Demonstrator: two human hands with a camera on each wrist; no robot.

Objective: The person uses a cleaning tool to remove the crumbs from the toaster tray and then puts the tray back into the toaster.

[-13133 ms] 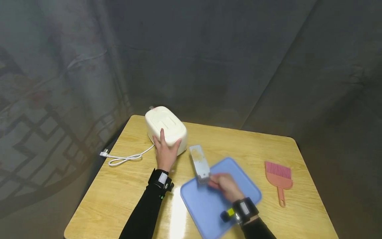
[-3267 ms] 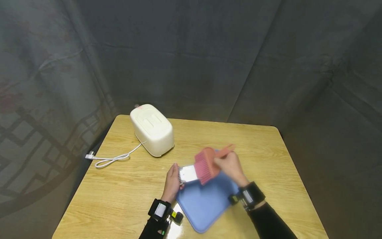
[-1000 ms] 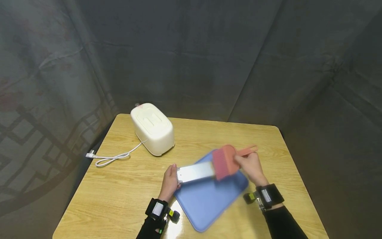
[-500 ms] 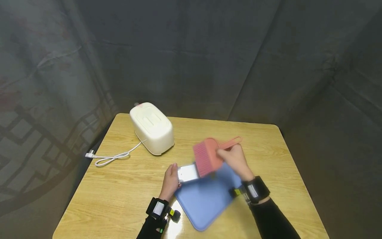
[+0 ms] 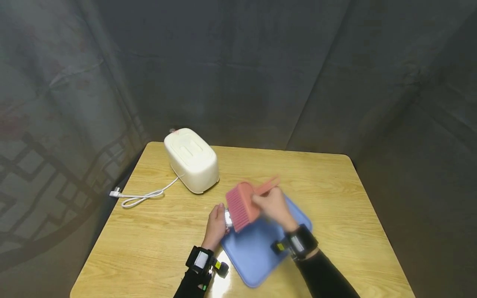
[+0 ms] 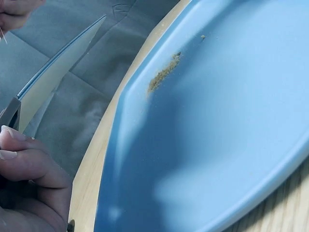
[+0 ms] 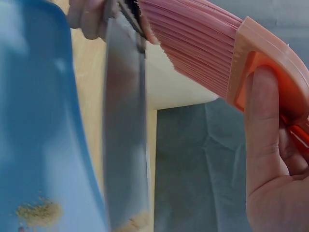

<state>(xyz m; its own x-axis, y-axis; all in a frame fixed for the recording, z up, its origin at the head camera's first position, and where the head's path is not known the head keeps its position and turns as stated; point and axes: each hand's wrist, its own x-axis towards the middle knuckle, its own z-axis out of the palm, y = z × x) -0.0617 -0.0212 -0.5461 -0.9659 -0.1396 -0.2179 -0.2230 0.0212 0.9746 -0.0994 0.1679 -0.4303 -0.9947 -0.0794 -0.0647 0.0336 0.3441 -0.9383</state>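
My left hand (image 5: 216, 221) pinches the near end of a thin metal crumb plate (image 5: 227, 218), held slanted above a blue tray (image 5: 261, 254). My right hand (image 5: 271, 205) grips a pink brush (image 5: 240, 205) by its handle, and the bristles (image 7: 198, 43) lie against the plate (image 7: 123, 121) close to the left fingers (image 7: 87, 17). In the head view the brush hides most of the plate. Small piles of brown crumbs (image 6: 161, 77) lie on the blue tray (image 6: 217, 125).
A cream toaster (image 5: 191, 159) stands at the back left of the wooden table (image 5: 335, 186), its white cord (image 5: 141, 196) trailing to the left edge. Dark cloth hangs behind and beside the table.
The brush has swept left along the metal plate, from its far right end a second ago to beside my left fingers. My left hand has kept hold of the plate.
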